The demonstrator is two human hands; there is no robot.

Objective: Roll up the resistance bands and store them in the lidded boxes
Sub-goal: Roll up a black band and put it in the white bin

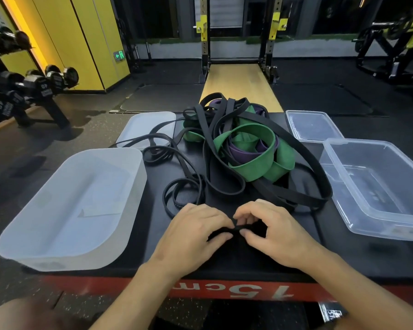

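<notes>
A flat black rubber band (234, 231) lies bunched at the front middle of the desk (248, 260), pinched between both hands. The left hand (193, 232) has its fingers curled down over the band's left part. The right hand (272, 232) nips the right part between thumb and bent fingertips. The two sets of fingers nearly meet.

Just beyond the hands, thin black loops (184, 194) coil flat on the desk, one bearing small pale print too tiny to read. Behind them sits a tangled pile (224, 129) of matte bands: narrow and wide black straps, a broad green band (248, 167) standing in soft folds, and a purple band (243, 153) nested inside it.

To the left stands a frosted plastic box (100, 152), rectangular with rounded corners, and its frosted lid (143, 125) lies flat behind it. To the right stands a clear, glossy box (339, 177), with its clear lid (312, 125) beyond.

The desk top is black and finely textured. Its front edge (153, 285) is red, printed "15cm" in pale letters, upside down from here.

Farther off lie speckled rubber flooring, a wooden strip (239, 84) leading to a rack (203, 27) with yellow fittings, yellow wall panels, a green exit sign (119, 55), and black dumbbells (34, 84), one of which seems to be marked "40".
</notes>
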